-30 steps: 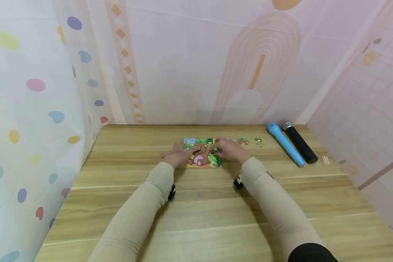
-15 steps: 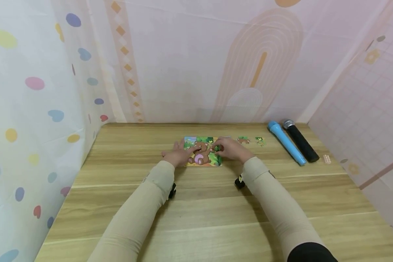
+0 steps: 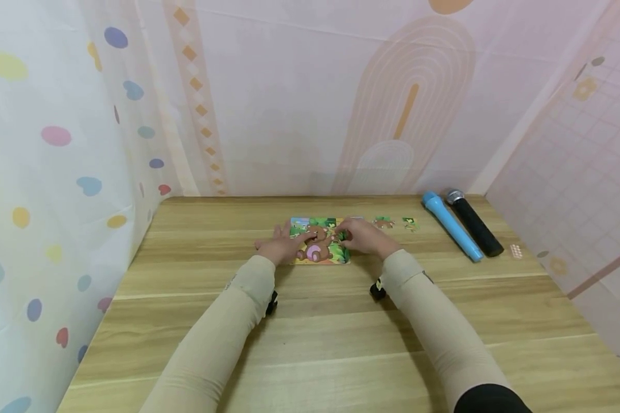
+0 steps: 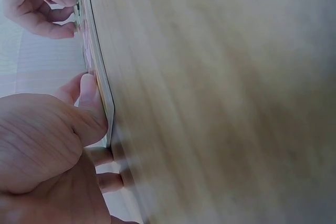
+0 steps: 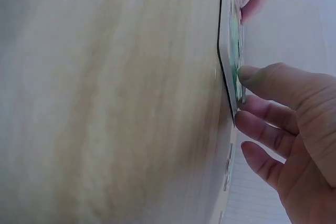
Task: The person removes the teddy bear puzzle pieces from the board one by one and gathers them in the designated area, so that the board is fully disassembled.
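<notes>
A picture puzzle board (image 3: 320, 263) with a brown bear in a green scene lies flat on the table. My left hand (image 3: 279, 246) rests at its left side, fingers spread, with the thumb lying on the board's face, as the left wrist view also shows. At the board's right side, my right hand (image 3: 365, 235) pinches a thin puzzle piece (image 5: 242, 92) between thumb and fingertips. Seen edge-on in the right wrist view, this piece sits against the board; whether it lies in its place I cannot tell. The fingers cover the board's upper right part.
Two loose portions of puzzle, one with brown bear parts (image 3: 383, 222) and one green and yellow (image 3: 410, 223), lie to the right. Farther right are a blue microphone (image 3: 452, 226), a black microphone (image 3: 475, 223) and a small dotted item (image 3: 516, 251). Patterned curtains border the wooden table (image 3: 320, 344).
My right fingertips have drawn back slightly to the right over the board. The left hand stays where it was, and the loose pieces have not moved.
</notes>
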Motion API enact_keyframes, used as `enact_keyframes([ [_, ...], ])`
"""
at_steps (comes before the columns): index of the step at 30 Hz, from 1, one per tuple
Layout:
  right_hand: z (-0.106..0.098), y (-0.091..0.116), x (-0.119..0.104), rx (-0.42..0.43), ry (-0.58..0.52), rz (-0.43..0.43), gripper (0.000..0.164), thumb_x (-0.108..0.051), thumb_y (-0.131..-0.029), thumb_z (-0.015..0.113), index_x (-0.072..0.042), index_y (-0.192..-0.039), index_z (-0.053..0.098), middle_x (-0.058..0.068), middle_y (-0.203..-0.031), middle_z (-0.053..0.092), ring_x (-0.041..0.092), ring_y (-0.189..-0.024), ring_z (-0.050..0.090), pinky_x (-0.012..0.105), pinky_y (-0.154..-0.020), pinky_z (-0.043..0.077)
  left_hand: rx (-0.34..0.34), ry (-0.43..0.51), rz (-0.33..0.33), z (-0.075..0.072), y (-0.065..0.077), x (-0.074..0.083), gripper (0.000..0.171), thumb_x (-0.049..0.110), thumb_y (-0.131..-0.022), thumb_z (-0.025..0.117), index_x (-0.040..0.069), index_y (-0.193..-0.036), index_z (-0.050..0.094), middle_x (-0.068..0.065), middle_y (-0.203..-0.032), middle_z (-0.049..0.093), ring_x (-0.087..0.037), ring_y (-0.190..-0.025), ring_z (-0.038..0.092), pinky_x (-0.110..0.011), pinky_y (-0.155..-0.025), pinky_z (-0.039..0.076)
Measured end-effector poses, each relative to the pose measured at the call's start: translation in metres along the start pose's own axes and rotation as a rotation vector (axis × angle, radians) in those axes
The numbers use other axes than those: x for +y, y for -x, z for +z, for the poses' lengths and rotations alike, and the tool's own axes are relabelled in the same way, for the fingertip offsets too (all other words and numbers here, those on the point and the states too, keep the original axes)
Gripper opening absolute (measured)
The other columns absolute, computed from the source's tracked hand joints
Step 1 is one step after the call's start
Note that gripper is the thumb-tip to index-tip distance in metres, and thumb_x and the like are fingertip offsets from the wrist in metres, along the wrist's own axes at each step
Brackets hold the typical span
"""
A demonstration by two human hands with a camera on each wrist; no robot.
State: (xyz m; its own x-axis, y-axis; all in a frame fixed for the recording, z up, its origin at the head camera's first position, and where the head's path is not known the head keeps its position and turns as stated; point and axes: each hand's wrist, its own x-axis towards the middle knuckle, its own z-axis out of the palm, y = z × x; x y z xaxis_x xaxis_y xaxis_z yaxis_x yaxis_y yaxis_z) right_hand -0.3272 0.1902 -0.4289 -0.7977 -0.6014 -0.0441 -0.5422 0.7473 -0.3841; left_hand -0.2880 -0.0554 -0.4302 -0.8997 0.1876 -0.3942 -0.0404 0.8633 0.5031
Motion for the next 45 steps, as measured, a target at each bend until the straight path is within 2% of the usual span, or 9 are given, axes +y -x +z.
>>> enact_keyframes([
  [4, -0.001, 0.0, 0.0, -0.007, 0.0, -0.002, 0.031, -0.007, -0.096, 0.067, 0.001, -0.127, 0.068, 0.015, -0.123, 0.066, 0.02, -0.092, 0.061, 0.034, -0.082, 0.053, 0.003, 0.007, -0.01, 0.0, -0.001, 0.0, 0.089, 0.071, -0.101, 0.026, 0.018, -0.163, -0.009, -0.012, -0.17, -0.009, -0.029, -0.156, -0.009, -0.075, -0.112, -0.007],
  [10, 0.0, 0.002, 0.001, -0.01, -0.022, 0.01, 0.032, -0.005, -0.096, 0.068, 0.001, -0.127, 0.066, 0.015, -0.125, 0.064, 0.021, -0.096, 0.062, 0.035, -0.084, 0.054, -0.024, -0.039, 0.026, 0.001, 0.0, 0.001, 0.076, 0.062, -0.105, 0.031, 0.028, -0.165, -0.001, -0.007, -0.17, -0.011, -0.031, -0.155, -0.012, -0.078, -0.11, -0.006],
  [16, 0.001, 0.001, 0.002, 0.013, -0.016, 0.031, 0.034, -0.005, -0.094, 0.071, -0.002, -0.128, 0.063, 0.012, -0.125, 0.061, 0.022, -0.102, 0.063, 0.034, -0.089, 0.054, -0.012, -0.012, 0.02, 0.002, 0.001, 0.003, 0.083, 0.067, -0.103, 0.027, 0.022, -0.164, -0.007, -0.007, -0.17, -0.01, -0.029, -0.155, -0.011, -0.076, -0.111, -0.008],
  [19, 0.0, 0.002, 0.001, 0.015, -0.038, 0.046, 0.035, -0.004, -0.095, 0.07, 0.0, -0.129, 0.062, 0.013, -0.12, 0.063, 0.022, -0.098, 0.061, 0.035, -0.086, 0.054, -0.019, -0.057, 0.037, 0.002, -0.001, 0.003, 0.079, 0.063, -0.105, 0.032, 0.027, -0.164, -0.006, -0.009, -0.17, -0.011, -0.032, -0.155, -0.01, -0.078, -0.11, -0.005],
  [23, 0.001, 0.002, 0.004, 0.014, -0.057, 0.053, 0.035, -0.004, -0.095, 0.069, 0.001, -0.13, 0.061, 0.013, -0.116, 0.064, 0.021, -0.093, 0.06, 0.035, -0.082, 0.053, -0.037, -0.191, 0.067, 0.003, -0.006, 0.002, 0.069, 0.042, -0.108, 0.043, 0.041, -0.163, 0.001, -0.011, -0.17, -0.014, -0.036, -0.155, -0.009, -0.083, -0.106, 0.007],
  [26, 0.001, 0.003, 0.006, 0.024, -0.077, 0.059, 0.037, -0.004, -0.096, 0.068, 0.002, -0.132, 0.06, 0.014, -0.116, 0.065, 0.021, -0.094, 0.061, 0.035, -0.082, 0.054, -0.039, -0.238, 0.079, 0.002, -0.007, 0.001, 0.072, 0.032, -0.107, 0.048, 0.038, -0.164, 0.004, -0.009, -0.17, -0.015, -0.036, -0.155, -0.011, -0.084, -0.105, 0.011],
  [30, 0.0, 0.006, 0.009, 0.037, -0.098, 0.069, 0.039, -0.004, -0.096, 0.068, 0.002, -0.133, 0.058, 0.015, -0.117, 0.064, 0.023, -0.097, 0.062, 0.035, -0.083, 0.055, -0.033, -0.229, 0.081, 0.001, -0.005, 0.002, 0.076, 0.032, -0.107, 0.049, 0.02, -0.165, 0.003, -0.009, -0.17, -0.014, -0.035, -0.155, -0.011, -0.082, -0.107, 0.009],
  [34, -0.001, 0.009, 0.013, 0.05, -0.132, 0.078, 0.04, -0.005, -0.095, 0.069, 0.002, -0.134, 0.058, 0.015, -0.122, 0.064, 0.024, -0.1, 0.063, 0.035, -0.083, 0.055, -0.028, -0.227, 0.076, 0.001, -0.005, 0.003, 0.078, 0.031, -0.106, 0.051, 0.012, -0.164, 0.002, -0.01, -0.17, -0.013, -0.034, -0.155, -0.009, -0.082, -0.107, 0.01],
  [45, -0.007, 0.021, 0.031, 0.086, -0.203, 0.142, 0.045, -0.005, -0.096, 0.069, 0.001, -0.138, 0.056, 0.015, -0.13, 0.063, 0.028, -0.108, 0.062, 0.039, -0.088, 0.055, -0.026, -0.217, 0.064, 0.002, -0.008, 0.007, 0.079, 0.03, -0.106, 0.052, 0.009, -0.164, 0.003, -0.009, -0.17, -0.01, -0.032, -0.156, -0.008, -0.082, -0.107, 0.012],
])
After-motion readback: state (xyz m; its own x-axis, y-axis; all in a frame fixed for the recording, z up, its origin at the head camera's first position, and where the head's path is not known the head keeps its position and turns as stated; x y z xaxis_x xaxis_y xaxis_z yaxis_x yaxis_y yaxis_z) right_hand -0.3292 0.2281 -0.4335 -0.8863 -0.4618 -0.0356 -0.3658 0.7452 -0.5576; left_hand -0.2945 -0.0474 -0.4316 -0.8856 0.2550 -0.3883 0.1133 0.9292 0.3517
